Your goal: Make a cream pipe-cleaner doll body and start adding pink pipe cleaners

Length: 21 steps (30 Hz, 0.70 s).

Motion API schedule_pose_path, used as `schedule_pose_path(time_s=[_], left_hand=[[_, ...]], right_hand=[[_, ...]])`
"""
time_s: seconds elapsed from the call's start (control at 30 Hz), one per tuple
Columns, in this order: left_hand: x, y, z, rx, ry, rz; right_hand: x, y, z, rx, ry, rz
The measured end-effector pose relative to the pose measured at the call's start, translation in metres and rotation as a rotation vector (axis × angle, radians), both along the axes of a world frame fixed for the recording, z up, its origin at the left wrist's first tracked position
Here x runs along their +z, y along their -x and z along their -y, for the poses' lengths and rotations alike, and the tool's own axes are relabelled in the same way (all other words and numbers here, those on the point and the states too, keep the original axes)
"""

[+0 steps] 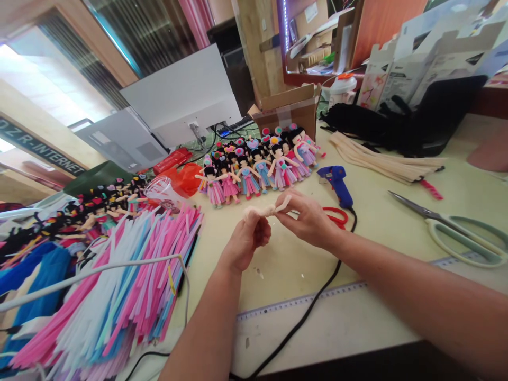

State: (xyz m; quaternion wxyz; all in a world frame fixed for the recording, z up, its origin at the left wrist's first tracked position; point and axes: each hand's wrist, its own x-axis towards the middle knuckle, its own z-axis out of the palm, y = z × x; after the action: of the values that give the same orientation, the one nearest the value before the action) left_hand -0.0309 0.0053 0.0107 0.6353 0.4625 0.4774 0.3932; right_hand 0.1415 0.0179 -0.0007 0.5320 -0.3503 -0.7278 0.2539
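Note:
Between my two hands is a cream pipe cleaner (266, 211), partly twisted or coiled, held above the middle of the table. My left hand (249, 238) is closed, its thumb and curled fingers gripping one end. With a pinch, my right hand (304, 216) grips the other end, where a short tip sticks up past the fingers. Just beyond my right hand lies a blue glue gun (337, 185) with a black cord. Red-handled scissors or pliers (335, 217) show partly behind that hand.
Rows of pipe-cleaner dolls (254, 166) stand ahead, before a cardboard box (288, 108). Pink, white and blue pipe cleaners (130, 275) pile at left. Cream pipe cleaners (384, 161) and large scissors (456, 227) lie at right. A ruler (293, 304) runs along the near side.

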Motion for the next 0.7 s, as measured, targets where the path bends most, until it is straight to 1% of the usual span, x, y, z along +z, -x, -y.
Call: schedule_pose_path(time_s=[0.07, 0.2, 0.33, 0.43, 0.53, 0.6, 0.7], left_hand=[[-0.0002, -0.0031, 0.0015, -0.007, 0.087, 0.101], [0.0023, -0.007, 0.0024, 0.018, 0.166, 0.192], [0.0044, -0.0051, 0.0015, 0.061, 0.132, 0.214], [0.0031, -0.0023, -0.0005, 0.027, 0.049, 0.167], [0.0013, 0.0003, -0.0024, -0.014, -0.04, 0.112], [0.0012, 0.0015, -0.0028, -0.004, -0.063, 0.089], [0.0023, 0.0028, -0.0025, 0.039, -0.07, 0.057]], right_hand=[[0.002, -0.0002, 0.0029, -0.023, -0.098, 0.097], [0.0024, 0.0005, 0.0038, -0.008, -0.138, 0.141], [0.0016, 0.0006, 0.0025, 0.01, -0.175, 0.126], [0.0018, -0.0002, 0.0022, 0.018, -0.195, 0.11], [0.0012, -0.0008, 0.0023, 0.017, -0.163, 0.099], [-0.0005, -0.0006, 0.002, 0.01, -0.105, 0.08], [-0.0052, -0.0001, 0.0002, 0.009, 0.03, 0.032]])
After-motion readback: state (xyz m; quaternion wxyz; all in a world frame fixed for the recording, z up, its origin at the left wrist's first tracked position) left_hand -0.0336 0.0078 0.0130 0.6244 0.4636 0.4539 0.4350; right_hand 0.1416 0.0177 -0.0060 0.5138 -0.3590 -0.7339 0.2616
